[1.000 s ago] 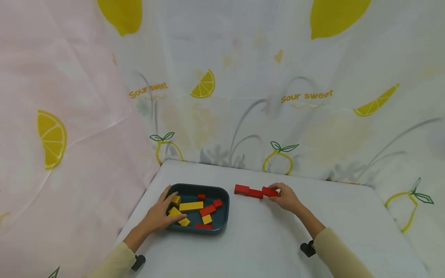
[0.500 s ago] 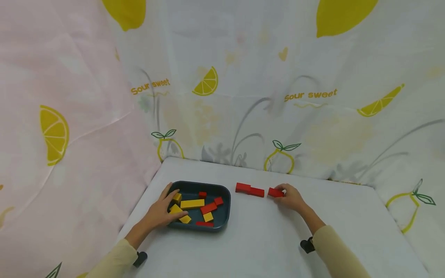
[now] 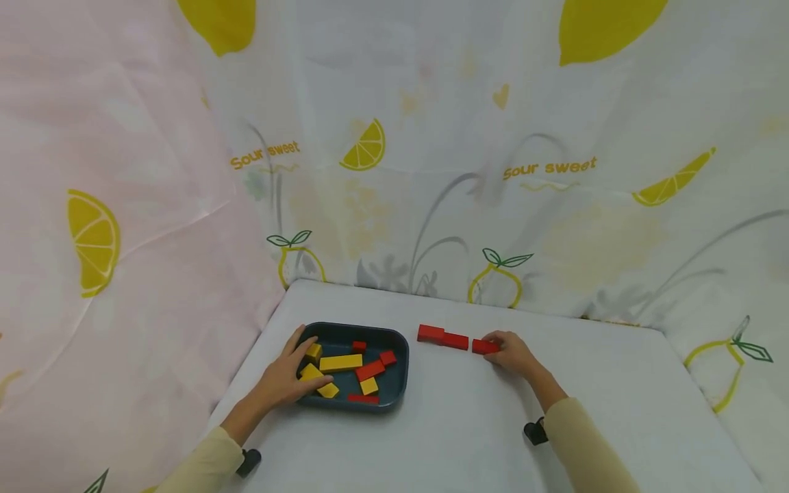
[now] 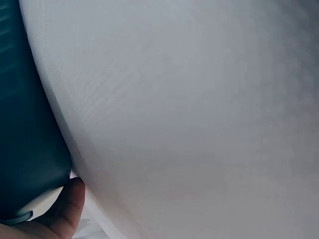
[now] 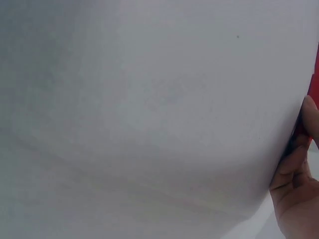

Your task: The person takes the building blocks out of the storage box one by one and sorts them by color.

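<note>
In the head view, a dark blue tray [image 3: 405, 373] holds several red and yellow wooden blocks. My left hand [image 3: 280, 380] lies over the tray's left end with fingers spread, the thumb reaching across a yellow block [image 3: 329, 389]. One finger [image 4: 71, 204] touches the outside of the tray's corner in the left wrist view. To the right, my right hand [image 3: 516, 355] pinches a red block [image 3: 483, 346] low at the table. A narrow gap parts it from a red block [image 3: 456, 341], which adjoins a taller-looking red block [image 3: 430, 333].
The white table [image 3: 456, 438] carries all of this, with its back edge close to a lemon-print curtain [image 3: 425, 226]. A pink-tinted curtain [image 3: 154, 329] hangs along the left side. Black wrist devices [image 3: 535, 432] sit at both cuffs.
My right hand first drew the red block rightward, away from the other two, then lowered and straightened it in line with them. The left hand stays at the tray.
</note>
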`<state>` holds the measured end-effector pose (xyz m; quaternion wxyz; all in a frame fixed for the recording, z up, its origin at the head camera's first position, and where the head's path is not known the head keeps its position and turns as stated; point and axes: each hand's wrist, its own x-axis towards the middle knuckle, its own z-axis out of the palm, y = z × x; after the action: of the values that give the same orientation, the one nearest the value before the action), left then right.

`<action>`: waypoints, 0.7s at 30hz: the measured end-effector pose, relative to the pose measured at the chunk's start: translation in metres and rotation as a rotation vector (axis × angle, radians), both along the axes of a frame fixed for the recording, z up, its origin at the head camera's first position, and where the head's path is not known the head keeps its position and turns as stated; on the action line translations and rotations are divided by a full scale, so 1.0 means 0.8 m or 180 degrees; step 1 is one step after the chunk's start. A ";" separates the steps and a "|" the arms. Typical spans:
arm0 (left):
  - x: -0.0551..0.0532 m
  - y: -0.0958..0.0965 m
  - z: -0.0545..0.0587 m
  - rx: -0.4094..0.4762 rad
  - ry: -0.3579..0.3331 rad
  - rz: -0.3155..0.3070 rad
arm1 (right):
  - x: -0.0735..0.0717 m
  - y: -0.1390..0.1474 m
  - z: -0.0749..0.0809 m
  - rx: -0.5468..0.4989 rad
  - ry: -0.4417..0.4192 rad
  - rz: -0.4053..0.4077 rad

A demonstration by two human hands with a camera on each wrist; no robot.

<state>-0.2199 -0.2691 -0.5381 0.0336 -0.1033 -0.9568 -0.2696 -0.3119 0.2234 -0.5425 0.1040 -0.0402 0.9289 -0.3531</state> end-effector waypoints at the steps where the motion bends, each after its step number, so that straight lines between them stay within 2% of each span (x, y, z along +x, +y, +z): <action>1: 0.000 0.000 0.000 -0.0006 0.0008 -0.0003 | -0.001 -0.001 0.002 0.0011 0.0000 0.0028; 7: -0.003 -0.001 0.002 -0.0012 -0.0006 -0.0001 | -0.006 -0.004 0.008 0.0018 -0.0035 0.0057; 15: -0.002 -0.002 -0.002 -0.0010 0.0070 -0.0005 | -0.009 -0.006 -0.003 0.0039 0.0110 0.0087; 21: -0.001 -0.002 -0.003 -0.0011 0.0053 -0.0011 | -0.007 -0.007 -0.008 0.0019 0.0121 0.0108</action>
<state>-0.2205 -0.2707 -0.5403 0.0409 -0.1072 -0.9568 -0.2672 -0.3175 0.2181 -0.5491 0.0925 -0.0624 0.9310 -0.3477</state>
